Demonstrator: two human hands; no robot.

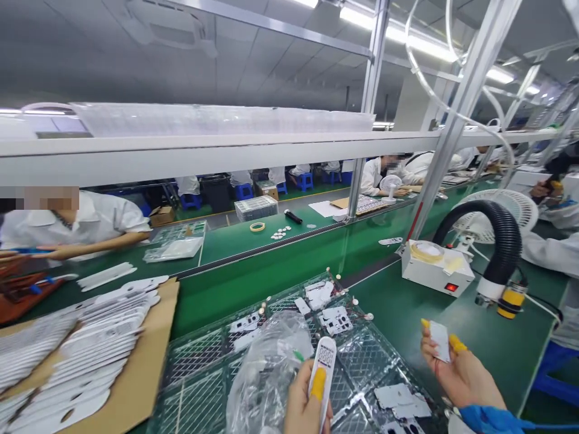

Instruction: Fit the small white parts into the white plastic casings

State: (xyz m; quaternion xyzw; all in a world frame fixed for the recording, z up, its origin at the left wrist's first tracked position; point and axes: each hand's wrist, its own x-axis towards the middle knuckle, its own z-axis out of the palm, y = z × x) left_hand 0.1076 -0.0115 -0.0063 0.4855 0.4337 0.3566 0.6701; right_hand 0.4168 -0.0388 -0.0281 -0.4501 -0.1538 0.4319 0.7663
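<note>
My left hand [304, 404], a yellow finger cot on its thumb, is closed round a long white rounded panel [327, 355] with dark digit-like marks near its top. My right hand [468, 377] pinches a small white rectangular plate [439, 341] between fingers in yellow cots; a blue band circles that wrist. Below and between the hands lies a clear compartmented tray [362, 355]. It holds several thin white parts with cut-outs, such as a cut-out plate [335, 320]. A crumpled clear plastic bag [269, 374] rests on the tray, just left of my left hand.
Stacked long white panels [104, 349] lie on cardboard [158, 355] at left. To the right stands a white box [436, 271] with a lit red switch, beside a black flexible hose [504, 241] and a fan [493, 211]. Across the divider [253, 283], a co-worker [94, 223] sits at left.
</note>
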